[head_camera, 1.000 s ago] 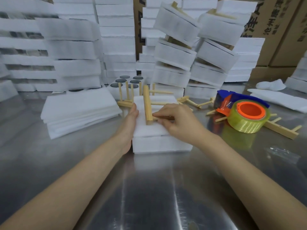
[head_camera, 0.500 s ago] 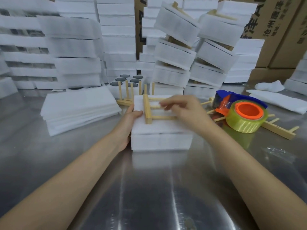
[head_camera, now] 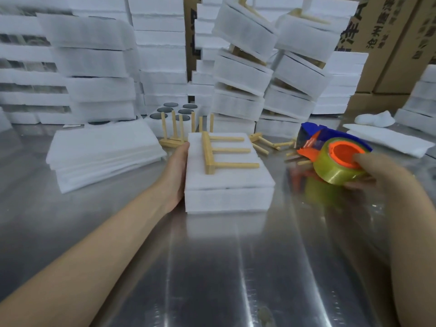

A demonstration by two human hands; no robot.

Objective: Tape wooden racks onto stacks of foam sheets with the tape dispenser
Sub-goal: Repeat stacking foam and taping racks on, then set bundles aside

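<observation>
Right of frame, the right hand [head_camera: 387, 182] grips the tape dispenser [head_camera: 335, 172], thumb on its orange hub, fingers under the glossy roll; it is probably light and rigid. Centre frame, the left hand [head_camera: 177, 171] lies flat against the foam stack [head_camera: 226, 199], soft and squashy-looking, on the steel desk [head_camera: 212, 267]. The stiff wooden rack [head_camera: 210, 154] rests loose on top.

Right hand [head_camera: 382, 178] — blurred, grip unclear

Near table [head_camera: 212, 267] gives passage; foam towers [head_camera: 243, 74] and loose racks [head_camera: 262, 143] crowd behind.
</observation>
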